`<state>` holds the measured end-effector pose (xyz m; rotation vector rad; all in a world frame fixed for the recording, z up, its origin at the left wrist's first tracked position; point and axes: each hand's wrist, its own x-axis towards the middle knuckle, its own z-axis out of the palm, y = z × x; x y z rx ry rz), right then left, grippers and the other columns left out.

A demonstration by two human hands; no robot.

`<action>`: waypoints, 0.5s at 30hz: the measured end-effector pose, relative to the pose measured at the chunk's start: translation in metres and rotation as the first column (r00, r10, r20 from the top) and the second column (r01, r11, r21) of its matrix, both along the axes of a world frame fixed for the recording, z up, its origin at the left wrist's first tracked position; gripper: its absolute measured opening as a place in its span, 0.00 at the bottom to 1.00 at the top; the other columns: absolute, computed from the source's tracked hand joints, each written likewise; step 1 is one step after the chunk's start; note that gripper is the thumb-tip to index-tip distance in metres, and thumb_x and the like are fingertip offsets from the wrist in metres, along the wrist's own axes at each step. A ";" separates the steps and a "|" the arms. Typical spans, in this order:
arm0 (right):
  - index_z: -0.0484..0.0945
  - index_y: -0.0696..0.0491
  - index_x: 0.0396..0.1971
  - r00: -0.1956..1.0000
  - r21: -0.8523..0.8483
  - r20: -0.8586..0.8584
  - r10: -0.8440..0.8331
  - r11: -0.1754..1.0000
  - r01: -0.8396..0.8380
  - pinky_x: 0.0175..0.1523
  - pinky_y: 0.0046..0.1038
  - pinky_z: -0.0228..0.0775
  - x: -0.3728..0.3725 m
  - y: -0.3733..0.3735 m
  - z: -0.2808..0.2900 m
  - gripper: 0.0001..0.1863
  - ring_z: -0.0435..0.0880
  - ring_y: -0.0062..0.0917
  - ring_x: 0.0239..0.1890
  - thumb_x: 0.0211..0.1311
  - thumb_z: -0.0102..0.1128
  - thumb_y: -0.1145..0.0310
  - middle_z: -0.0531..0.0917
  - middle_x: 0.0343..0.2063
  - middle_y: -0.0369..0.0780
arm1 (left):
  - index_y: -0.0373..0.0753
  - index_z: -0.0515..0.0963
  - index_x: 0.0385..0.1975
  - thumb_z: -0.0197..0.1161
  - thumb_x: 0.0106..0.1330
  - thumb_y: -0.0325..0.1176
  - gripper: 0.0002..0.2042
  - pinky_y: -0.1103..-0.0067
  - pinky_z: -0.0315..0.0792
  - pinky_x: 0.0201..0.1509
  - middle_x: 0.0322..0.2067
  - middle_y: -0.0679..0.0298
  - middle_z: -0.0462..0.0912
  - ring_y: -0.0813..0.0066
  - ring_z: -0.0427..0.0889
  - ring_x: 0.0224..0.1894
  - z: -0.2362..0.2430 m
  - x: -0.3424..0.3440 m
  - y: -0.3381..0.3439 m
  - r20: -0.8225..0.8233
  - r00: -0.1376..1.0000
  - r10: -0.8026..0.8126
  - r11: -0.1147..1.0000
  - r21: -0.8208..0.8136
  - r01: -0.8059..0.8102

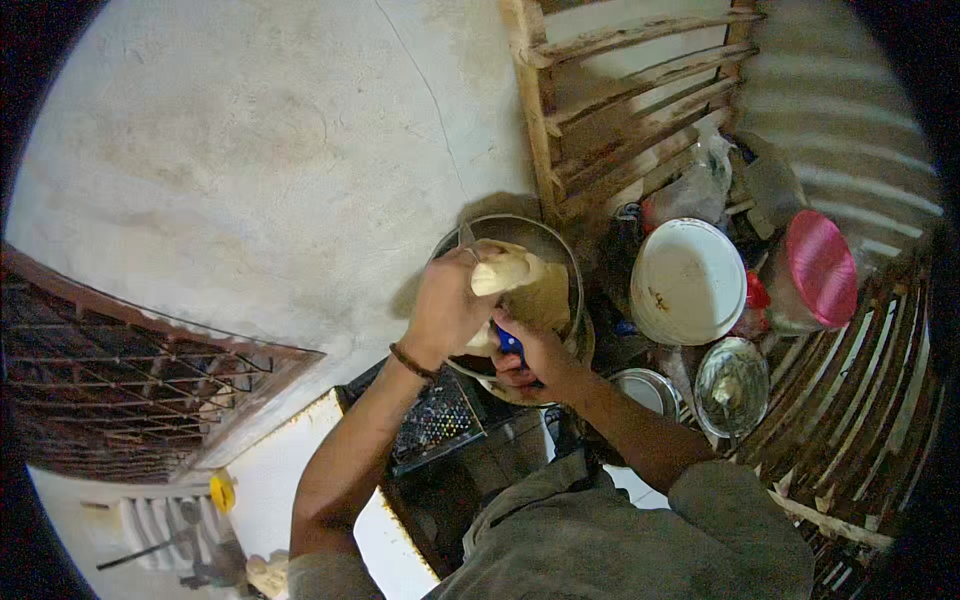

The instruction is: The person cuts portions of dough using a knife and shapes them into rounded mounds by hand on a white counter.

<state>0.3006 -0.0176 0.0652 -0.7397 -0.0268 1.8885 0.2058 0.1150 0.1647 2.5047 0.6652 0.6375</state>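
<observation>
"What do your hands have?"
"My left hand (440, 312) is closed round a pale yellow piece (506, 272). My right hand (540, 352) is curled tight on a blue handle (509, 342). I can't tell what the handle's other end looks like."

"Which way does the piece lie?"
"It is up and a bit left of my right hand, near the middle of the frame. My left hand is nearer, since it has it. Its long side goes mostly left to right, and one end pokes out to the right."

"What is under it?"
"A round pot (542, 236), with its mouth right below my hands."

"And farther off?"
"A black plate with holes (440, 425) is lower left of the pot. To the right are a white tub (690, 275) and a pink lid (822, 268). Wood slats (640, 112) lean at the top. A big pale wall (250, 150) fills the upper left, with a thin crack in it."
</observation>
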 end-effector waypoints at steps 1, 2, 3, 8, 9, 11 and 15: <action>0.71 0.45 0.34 0.998 -0.036 0.060 -0.014 0.999 0.016 0.13 0.25 0.46 -0.015 -0.005 0.019 0.22 0.56 0.18 0.09 0.76 0.50 0.40 0.63 0.14 0.29 | 0.33 0.85 0.44 0.75 0.60 0.33 0.15 0.70 0.81 0.46 0.40 0.47 0.88 0.51 0.89 0.43 0.003 -0.003 0.007 0.027 0.999 0.024 0.996 -0.089 -0.022; 0.71 0.44 0.33 0.990 -0.008 0.139 -0.038 0.999 0.040 0.13 0.25 0.46 -0.026 -0.018 0.026 0.22 0.56 0.17 0.09 0.76 0.49 0.40 0.63 0.14 0.28 | 0.33 0.85 0.45 0.75 0.60 0.32 0.15 0.70 0.81 0.45 0.39 0.46 0.88 0.51 0.89 0.43 0.010 -0.006 0.012 0.059 0.997 0.045 0.985 -0.168 -0.035; 0.71 0.44 0.33 0.973 0.024 0.220 -0.074 0.997 0.071 0.13 0.25 0.46 -0.037 -0.035 0.028 0.22 0.55 0.17 0.08 0.76 0.49 0.40 0.63 0.14 0.28 | 0.32 0.85 0.45 0.74 0.60 0.33 0.16 0.70 0.81 0.45 0.38 0.45 0.88 0.51 0.89 0.43 0.015 -0.004 0.011 0.107 0.992 0.072 0.972 -0.229 -0.046; 0.69 0.43 0.33 0.972 0.015 0.232 -0.046 0.999 0.043 0.13 0.24 0.47 -0.035 -0.023 0.022 0.22 0.55 0.16 0.08 0.77 0.48 0.39 0.62 0.14 0.27 | 0.33 0.84 0.46 0.73 0.61 0.32 0.15 0.69 0.81 0.45 0.39 0.45 0.87 0.51 0.89 0.42 0.015 0.000 -0.008 0.066 0.997 0.047 0.990 -0.139 -0.037; 0.69 0.43 0.35 0.998 0.041 0.037 -0.042 0.998 0.040 0.14 0.24 0.48 -0.027 -0.008 0.025 0.22 0.56 0.16 0.09 0.76 0.49 0.38 0.62 0.14 0.27 | 0.33 0.84 0.46 0.73 0.61 0.32 0.15 0.68 0.81 0.45 0.39 0.44 0.87 0.50 0.89 0.42 0.013 0.000 -0.010 0.072 0.997 0.005 0.991 -0.135 0.004; 0.69 0.43 0.35 0.995 0.031 0.079 -0.066 0.997 0.064 0.15 0.24 0.49 -0.042 -0.001 0.034 0.23 0.56 0.15 0.09 0.75 0.49 0.37 0.62 0.14 0.27 | 0.33 0.84 0.46 0.73 0.62 0.32 0.15 0.70 0.80 0.46 0.40 0.46 0.88 0.53 0.89 0.42 0.022 -0.004 -0.013 0.050 0.998 0.035 0.986 -0.164 -0.027; 0.68 0.45 0.37 0.977 0.097 0.188 -0.097 0.992 0.080 0.14 0.25 0.48 -0.080 -0.050 0.028 0.25 0.56 0.15 0.09 0.75 0.49 0.36 0.63 0.15 0.29 | 0.31 0.85 0.44 0.74 0.62 0.31 0.14 0.73 0.80 0.47 0.41 0.51 0.89 0.62 0.90 0.42 0.035 -0.010 0.012 0.220 0.972 0.080 0.951 -0.310 -0.008</action>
